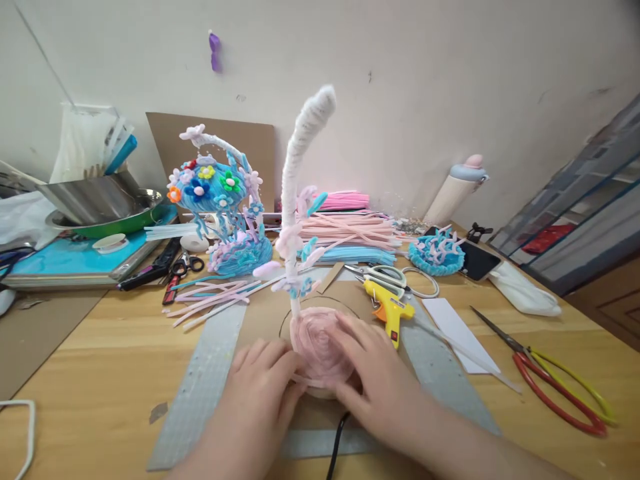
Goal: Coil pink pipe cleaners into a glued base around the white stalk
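Observation:
A round pink coiled base (pixel 323 343) lies over brown cardboard at the middle of the grey cutting mat. From its back left edge rises a tall white wrapped stem (pixel 291 180), curving right at the top, with pink and blue flowers on its lower part. My left hand (pixel 265 380) is closed at the base's left front edge, its fingertips pressed on the rim. My right hand (pixel 375 367) holds the right side, with fingers over the coiled surface and the thumb at the front edge.
A yellow glue gun (pixel 393 310) and white-handled scissors (pixel 387 275) lie behind right. Large red-and-yellow scissors (pixel 560 393) are far right. A finished blue flower lamp (pixel 215 187) stands back left, near bundles of pink stems (pixel 350 230). A metal bowl (pixel 93 200) sits far left.

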Motion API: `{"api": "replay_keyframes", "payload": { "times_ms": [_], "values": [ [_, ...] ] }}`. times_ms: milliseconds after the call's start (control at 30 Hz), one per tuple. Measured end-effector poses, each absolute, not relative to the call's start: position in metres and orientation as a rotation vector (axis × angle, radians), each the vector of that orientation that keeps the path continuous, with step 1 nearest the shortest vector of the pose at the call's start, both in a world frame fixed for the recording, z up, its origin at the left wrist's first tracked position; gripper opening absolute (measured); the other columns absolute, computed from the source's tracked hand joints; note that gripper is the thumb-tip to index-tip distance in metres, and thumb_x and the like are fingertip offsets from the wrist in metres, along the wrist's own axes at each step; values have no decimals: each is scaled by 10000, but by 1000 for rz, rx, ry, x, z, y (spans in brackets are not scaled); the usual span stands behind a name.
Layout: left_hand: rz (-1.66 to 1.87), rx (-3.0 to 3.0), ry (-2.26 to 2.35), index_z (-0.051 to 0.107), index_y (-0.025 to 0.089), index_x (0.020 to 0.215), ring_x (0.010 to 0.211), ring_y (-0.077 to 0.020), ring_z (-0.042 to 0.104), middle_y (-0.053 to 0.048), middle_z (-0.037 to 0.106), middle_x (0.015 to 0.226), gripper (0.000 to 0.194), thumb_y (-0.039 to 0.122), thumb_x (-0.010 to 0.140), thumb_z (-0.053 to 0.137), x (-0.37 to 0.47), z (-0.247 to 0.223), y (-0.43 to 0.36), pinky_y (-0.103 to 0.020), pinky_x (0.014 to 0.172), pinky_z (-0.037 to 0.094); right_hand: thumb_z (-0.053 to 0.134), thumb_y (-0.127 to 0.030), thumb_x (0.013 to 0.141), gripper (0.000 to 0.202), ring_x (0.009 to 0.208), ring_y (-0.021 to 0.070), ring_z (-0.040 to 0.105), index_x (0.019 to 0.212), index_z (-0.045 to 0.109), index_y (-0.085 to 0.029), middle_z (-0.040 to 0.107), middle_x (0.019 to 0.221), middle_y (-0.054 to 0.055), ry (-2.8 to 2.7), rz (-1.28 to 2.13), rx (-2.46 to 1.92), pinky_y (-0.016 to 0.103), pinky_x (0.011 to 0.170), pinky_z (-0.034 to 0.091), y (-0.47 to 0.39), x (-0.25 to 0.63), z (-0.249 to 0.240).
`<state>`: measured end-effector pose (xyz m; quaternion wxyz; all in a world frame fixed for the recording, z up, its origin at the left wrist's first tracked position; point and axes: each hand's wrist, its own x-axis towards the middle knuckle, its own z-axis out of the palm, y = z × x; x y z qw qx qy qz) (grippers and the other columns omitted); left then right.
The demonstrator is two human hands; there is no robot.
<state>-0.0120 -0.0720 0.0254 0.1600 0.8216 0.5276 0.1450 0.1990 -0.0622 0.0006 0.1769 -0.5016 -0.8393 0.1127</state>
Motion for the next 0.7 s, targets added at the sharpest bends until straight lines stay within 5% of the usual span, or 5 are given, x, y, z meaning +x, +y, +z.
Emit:
{"api": "replay_keyframes", "payload": {
  "times_ms": [167,333,467,600,700],
  "values": [
    [402,2350,1588,598,257,961,1007,-234,536,-23,617,1057,161,168,831,562,-16,16,-60,-413,869,384,780,-542,612,1078,1390,393,228,1480,248,-185,183,1549,195,-2345,277,-1624,567,1067,308,-67,195,-16],
    [439,2403,1722,545,252,1144,1215,-279,470,-68,583,1267,337,296,818,618,-24,4,-68,-508,1031,265,834,-548,531,1151,1370,366,296,1461,294,-136,295,1507,210,-2446,272,-1579,520,1091,295,-43,200,-10],
    [385,2461,1778,569,221,1101,1198,-290,494,-96,606,1241,310,323,812,613,-24,7,-79,-532,1048,232,781,-524,649,899,1336,351,350,1397,414,-188,434,1438,165,-2461,158,-1446,588,1080,204,-23,213,6],
    [300,2484,1785,603,205,1041,1124,-301,526,-101,631,1161,247,303,814,595,-15,21,-80,-531,1028,259,642,-307,849,308,1134,250,534,1153,628,-265,622,1232,80,-2371,272,-1370,475,958,323,-17,218,15],
    [201,2484,1769,618,199,1007,1072,-309,530,-93,637,1086,222,272,797,605,-5,34,-72,-527,1000,287,635,-189,845,235,1054,214,544,1040,673,-313,664,1138,21,-2420,350,-1275,413,882,311,-15,212,15]
  ]
}}
